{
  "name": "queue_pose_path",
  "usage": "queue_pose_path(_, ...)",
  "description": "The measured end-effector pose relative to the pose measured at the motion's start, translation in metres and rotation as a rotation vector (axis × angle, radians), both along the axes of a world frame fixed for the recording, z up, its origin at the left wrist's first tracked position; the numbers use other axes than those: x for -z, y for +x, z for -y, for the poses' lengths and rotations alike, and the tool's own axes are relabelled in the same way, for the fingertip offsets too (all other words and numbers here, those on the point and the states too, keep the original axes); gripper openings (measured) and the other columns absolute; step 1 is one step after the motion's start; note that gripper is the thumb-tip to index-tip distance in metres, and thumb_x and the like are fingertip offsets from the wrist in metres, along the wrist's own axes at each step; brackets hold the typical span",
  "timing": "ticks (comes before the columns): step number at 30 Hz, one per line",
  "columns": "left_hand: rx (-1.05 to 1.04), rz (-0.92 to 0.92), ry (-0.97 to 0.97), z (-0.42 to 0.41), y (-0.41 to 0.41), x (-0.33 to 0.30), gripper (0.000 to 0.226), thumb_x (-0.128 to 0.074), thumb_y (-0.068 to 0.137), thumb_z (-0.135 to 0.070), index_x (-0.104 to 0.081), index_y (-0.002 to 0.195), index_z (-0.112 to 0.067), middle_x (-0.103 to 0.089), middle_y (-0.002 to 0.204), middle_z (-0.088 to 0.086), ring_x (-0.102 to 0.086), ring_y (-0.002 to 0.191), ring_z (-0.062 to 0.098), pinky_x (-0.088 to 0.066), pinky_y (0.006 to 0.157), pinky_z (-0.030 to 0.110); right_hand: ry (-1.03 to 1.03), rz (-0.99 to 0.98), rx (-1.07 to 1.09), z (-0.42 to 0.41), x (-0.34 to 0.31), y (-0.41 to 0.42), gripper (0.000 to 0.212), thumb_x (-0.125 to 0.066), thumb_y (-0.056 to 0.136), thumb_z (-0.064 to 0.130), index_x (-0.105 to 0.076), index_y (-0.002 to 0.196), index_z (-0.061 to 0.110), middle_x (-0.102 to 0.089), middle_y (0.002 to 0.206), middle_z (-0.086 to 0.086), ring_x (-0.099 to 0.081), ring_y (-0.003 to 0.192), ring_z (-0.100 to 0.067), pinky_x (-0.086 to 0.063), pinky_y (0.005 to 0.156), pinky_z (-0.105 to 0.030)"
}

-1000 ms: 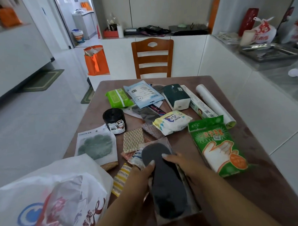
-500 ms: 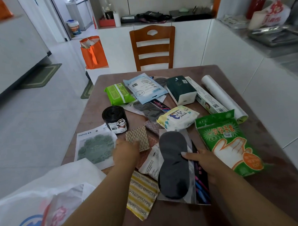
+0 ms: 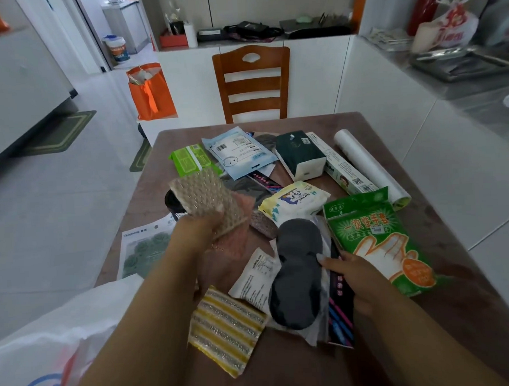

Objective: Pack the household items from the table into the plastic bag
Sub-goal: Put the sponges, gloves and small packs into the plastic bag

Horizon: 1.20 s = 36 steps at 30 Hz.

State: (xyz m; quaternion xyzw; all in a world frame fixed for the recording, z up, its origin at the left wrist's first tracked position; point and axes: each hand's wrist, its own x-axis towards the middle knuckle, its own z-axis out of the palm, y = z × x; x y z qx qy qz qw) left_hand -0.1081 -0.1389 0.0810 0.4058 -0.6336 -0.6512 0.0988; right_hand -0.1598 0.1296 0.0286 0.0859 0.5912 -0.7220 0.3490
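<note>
Your left hand [image 3: 197, 236] grips beige textured scouring cloths [image 3: 208, 203], lifted above brown tabletop [image 3: 442, 237]; right hand [image 3: 356, 279] pinches dark grey insole pkt [image 3: 297, 275] w/ fingers closed.

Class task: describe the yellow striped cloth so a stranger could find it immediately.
Start at the brown table and look to its near edge, between the person's two forearms. The yellow striped cloth lies flat there, left of the dark insole packet. Only it has yellow and glittery silver bands.

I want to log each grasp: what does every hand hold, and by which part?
Left hand: scouring pads, lower end. Right hand: insole packet, right edge.
</note>
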Motion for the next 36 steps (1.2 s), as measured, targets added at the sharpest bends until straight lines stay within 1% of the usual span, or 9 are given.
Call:
queue_pose_path(3,0.189,-0.236,0.440,-0.039,0.018,-0.013,0.043,-0.077,0.069,-0.024,-0.065,0.107,-0.007,-0.077,0.097,0.012,-0.074,0.082,0.026,-0.059,0.062,0.033,-0.014,0.034,0.042,0.005,-0.005,0.005,0.033,-0.064,0.088,0.017,-0.061,0.117,0.001,-0.076,0.077,-0.013,-0.072,0.063,-0.027,-0.056,0.051,-0.030)
queue_pose_path(7,0.286,-0.044,0.363,-0.097,0.037,0.014,0.039,-0.070,0.082,-0.017,-0.061,0.118,-0.009,-0.071,0.109,0.010,-0.070,0.092,0.023,-0.058,0.069,0.030,-0.205,0.131,0.063,0.019,-0.012,0.017,0.054,-0.049,0.087,0.058,-0.071,0.112,0.016,-0.074,0.108,-0.014,-0.072,0.094,-0.029,-0.057,0.075,-0.040)
queue_pose_path(13,0.275,-0.087,0.300,-0.112,0.054,0.024,0.048,-0.076,0.075,-0.007,-0.057,0.119,-0.006,-0.071,0.107,0.009,-0.070,0.091,0.021,-0.058,0.068,0.026,-0.179,-0.029,-0.005,0.012,-0.017,0.022,0.063,-0.062,0.059,0.075,-0.073,0.104,0.032,-0.076,0.103,-0.007,-0.073,0.091,-0.024,-0.060,0.064,-0.035)
queue_pose_path(18,0.263,-0.073,0.167,-0.112,0.064,0.019,0.042,-0.078,0.072,-0.007,-0.060,0.109,-0.017,-0.071,0.103,0.003,-0.070,0.091,0.018,-0.058,0.070,0.028,-0.087,-0.148,-0.129,0.022,-0.010,0.033,0.038,-0.084,0.061,0.030,-0.076,0.096,0.018,-0.077,0.097,-0.010,-0.073,0.092,-0.028,-0.058,0.077,-0.039)
queue_pose_path(21,0.319,-0.067,0.183,-0.107,0.078,0.012,0.037,-0.073,0.078,-0.011,-0.060,0.111,-0.019,-0.071,0.106,0.002,-0.069,0.094,0.019,-0.057,0.073,0.031,-0.061,-0.103,-0.070,0.026,-0.011,0.035,0.045,-0.084,0.057,0.016,-0.074,0.101,0.009,-0.076,0.097,-0.015,-0.073,0.088,-0.030,-0.059,0.072,-0.038)
queue_pose_path(28,-0.116,0.109,-0.563,-0.076,0.157,-0.012,0.010,-0.064,0.079,-0.029,-0.069,0.086,-0.022,-0.072,0.082,-0.005,-0.065,0.072,0.006,-0.052,0.062,0.023,-0.194,-0.010,-0.286,0.041,-0.031,0.053,0.040,-0.080,0.054,0.020,-0.075,0.092,0.011,-0.077,0.090,-0.012,-0.075,0.075,-0.025,-0.057,0.053,-0.028)
queue_pose_path(30,-0.210,0.313,-0.857,-0.062,0.185,-0.009,0.026,-0.061,0.077,-0.028,-0.070,0.098,-0.017,-0.071,0.099,0.006,-0.064,0.090,0.019,-0.051,0.077,0.031,-0.220,0.004,-0.390,0.053,-0.039,0.065,0.030,-0.077,0.058,0.021,-0.078,0.086,0.012,-0.077,0.088,-0.012,-0.075,0.074,-0.024,-0.058,0.054,-0.027)
queue_pose_path(33,0.070,0.779,-0.948,-0.053,0.221,0.006,0.048,-0.054,0.082,-0.038,-0.057,0.122,-0.012,-0.060,0.122,0.013,-0.053,0.115,0.030,-0.043,0.098,0.037,-0.239,0.086,-0.529,0.073,-0.049,0.086,0.028,-0.073,0.061,0.025,-0.078,0.083,0.009,-0.076,0.085,-0.015,-0.074,0.070,-0.026,-0.058,0.057,-0.029)
queue_pose_path(36,0.360,0.712,-0.885,-0.063,0.249,0.023,0.035,-0.049,0.085,-0.039,-0.053,0.112,-0.016,-0.060,0.116,0.006,-0.057,0.107,0.023,-0.046,0.090,0.034,-0.207,0.145,-0.674,0.102,-0.059,0.111,0.035,-0.068,0.064,0.028,-0.073,0.088,0.002,-0.074,0.075,-0.012,-0.070,0.060,-0.021,-0.057,0.056,-0.026)
